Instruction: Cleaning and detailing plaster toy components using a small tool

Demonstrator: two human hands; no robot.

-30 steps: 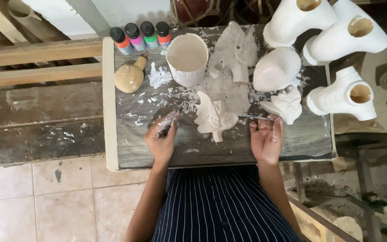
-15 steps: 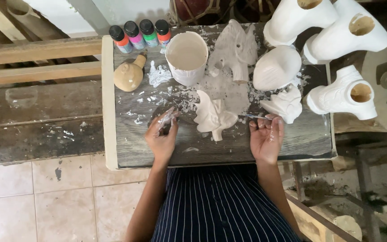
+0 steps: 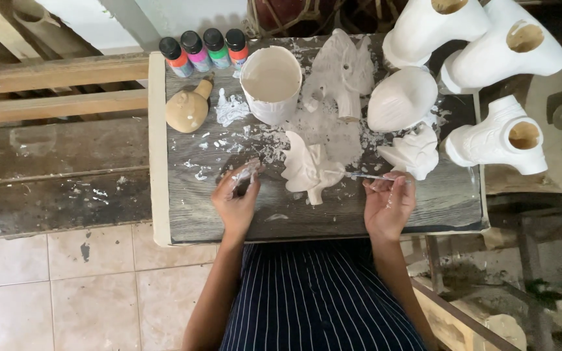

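Note:
A small white plaster figure [image 3: 309, 170] lies on the grey wooden board [image 3: 320, 214] between my hands. My right hand [image 3: 388, 205] grips a thin paintbrush [image 3: 362, 175] whose tip touches the figure's right side. My left hand [image 3: 237, 198], smeared with white paint, rests on the board left of the figure with its fingers curled. I cannot tell whether it holds anything.
A white paint cup [image 3: 271, 82] stands behind the figure, with several small paint bottles [image 3: 204, 50] and a tan clay bird [image 3: 188, 109] to its left. White plaster figures [image 3: 346, 68] and big white vases [image 3: 499, 138] crowd the back right. Wooden planks [image 3: 53, 84] run left.
Both hands stay nearly in place; my right hand has shifted the brush slightly against the figure. Nothing else moved.

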